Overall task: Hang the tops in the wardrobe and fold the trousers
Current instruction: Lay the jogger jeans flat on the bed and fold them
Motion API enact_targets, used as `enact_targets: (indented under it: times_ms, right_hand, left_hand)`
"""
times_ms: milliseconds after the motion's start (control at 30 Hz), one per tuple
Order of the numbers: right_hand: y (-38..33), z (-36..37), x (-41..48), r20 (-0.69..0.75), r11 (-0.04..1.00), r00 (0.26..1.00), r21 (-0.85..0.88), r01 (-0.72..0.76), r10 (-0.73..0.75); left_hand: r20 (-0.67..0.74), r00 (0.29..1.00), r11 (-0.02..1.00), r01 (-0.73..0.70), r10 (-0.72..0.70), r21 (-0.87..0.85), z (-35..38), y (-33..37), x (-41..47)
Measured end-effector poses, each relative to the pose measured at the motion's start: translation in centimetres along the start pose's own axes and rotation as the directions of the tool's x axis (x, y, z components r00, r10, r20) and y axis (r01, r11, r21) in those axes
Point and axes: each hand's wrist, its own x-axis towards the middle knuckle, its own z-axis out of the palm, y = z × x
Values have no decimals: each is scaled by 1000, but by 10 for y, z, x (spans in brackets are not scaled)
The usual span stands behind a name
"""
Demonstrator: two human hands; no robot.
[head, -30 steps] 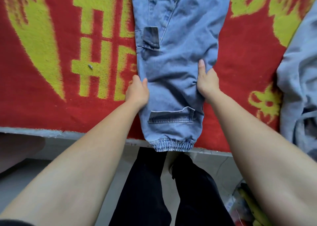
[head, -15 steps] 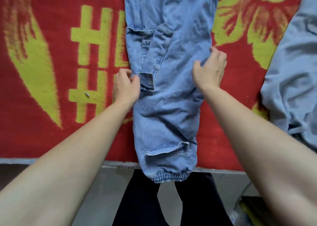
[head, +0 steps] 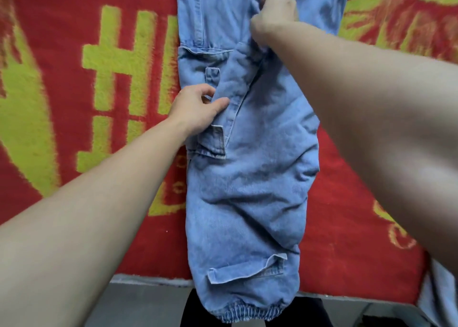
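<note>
Lengthwise across the red and yellow blanket [head: 334,240] lie the blue denim trousers [head: 247,190], legs stacked in one column, their elastic cuff [head: 247,313] hanging just past the blanket's near edge. The left grip [head: 198,108] is at the trousers' left edge, thumb and fingers pinching the denim just above a cargo pocket flap [head: 215,140]. The right grip [head: 275,11] is farther up, near the far edge of the view, fingers curled tight round a bunched fold of the same trousers. A pale blue garment [head: 441,289] lies at the blanket's near right corner.
</note>
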Motion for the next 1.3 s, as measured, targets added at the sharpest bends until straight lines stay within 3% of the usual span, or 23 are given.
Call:
enact_targets:
  times_ms: [133, 300, 333, 400, 467, 600, 733, 867, 967, 1033, 1167, 1300]
  right_hand:
    - [-32, -6, -8, -235, 995, 967, -4, 99, -97]
    - [-82, 6, -12, -261, 891, 871, 72, 448, -416]
    - [-85, 11, -12, -213, 851, 844, 85, 517, -492]
    - [-83, 28, -8, 97, 807, 802, 15, 591, -589]
    - [-73, 42, -2, 338, 778, 762, -119, 617, -552]
    - [-68, 40, 3, 234, 826, 805, -13, 564, -546]
    - [-53, 16, 24, -22, 925, 930, 100, 368, -367]
    - [-43, -6, 47, -158, 930, 950, 213, 299, -270]
    - [-54, -15, 61, -174, 889, 955, 356, 289, -241]
    - [-66, -19, 74, -149, 871, 971, 432, 234, -187]
    - [-89, -27, 101, -84, 722, 995, 685, 98, -56]
    - [-114, -27, 140, 160, 455, 986, 875, -168, 55]
  left_hand:
    - [-13, 1000, 966, 23, -28, -259, -11, 9, -2]
    - [-179, 983, 954, -18, -37, -299, -33, 2, 2]
    - [-191, 980, 964, -5, -48, -266, -33, -2, 4]
    - [-207, 976, 988, 39, -69, -146, -30, -12, 7]
    - [-229, 970, 994, 57, -78, -96, -26, -20, 11]
    - [-313, 949, 999, 33, -34, -11, -25, -19, 16]
    - [-366, 926, 980, -19, 92, 199, -34, -5, 34]
    - [-222, 936, 887, -156, 274, 435, -61, 20, 77]
    - [-158, 954, 858, -149, 256, 491, -80, 36, 122]
    - [-207, 960, 872, -66, 188, 485, -96, 42, 157]
    - [-251, 964, 740, 105, 89, 665, -118, 28, 209]
    - [-304, 931, 708, 75, 204, 703, -109, 5, 225]
